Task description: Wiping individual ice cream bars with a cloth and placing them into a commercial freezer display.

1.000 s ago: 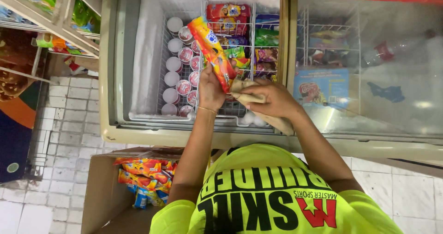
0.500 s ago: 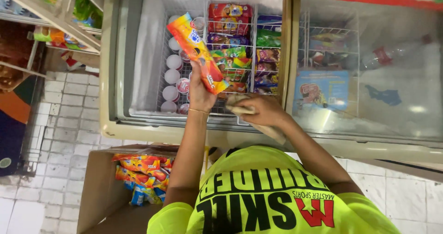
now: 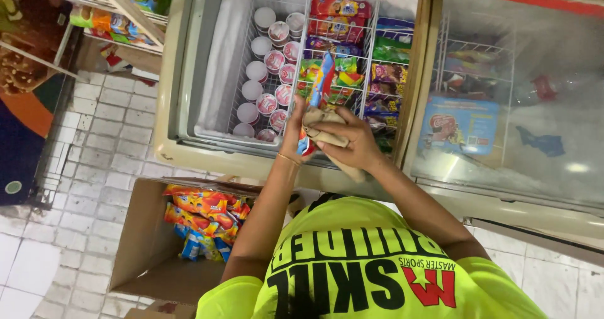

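Cardboard first, nearest the body: an open box (image 3: 135,243) on the tiled floor (image 3: 94,136), below and left of the fingers, holding a heap of orange, red and blue packets (image 3: 204,209). By the look of it, plenty left to unload.

Up from there, both hands over the near rim of the chest freezer (image 3: 170,105). Left hand (image 3: 294,136) closed round the lower end of one long packet (image 3: 322,80), thumb and fingers pinching it firmly. Right hand (image 3: 352,143) touching it from the right, fingers (image 3: 330,133) curled over a crumpled beige cloth (image 3: 324,121) and pressing that cloth against the packet's lower part; loose end of the cloth trailing back under the palm.

Packet itself: slim, glossy wrapper, orange and red with a blue band, standing nearly upright and seen edge-on, top end reaching out over the baskets. Held clear of them, not yet laid down. Lower end hidden by cloth and fingers.

Beyond the fingertips, white wire baskets (image 3: 371,36) already well stocked with rows of coloured packets; to their left, round lidded cups (image 3: 264,73) in two lines. Judged from that, well along, though not finished.

Farthest right, a frosted glass lid (image 3: 522,105) over the freezer's other half, well apart from both hands.
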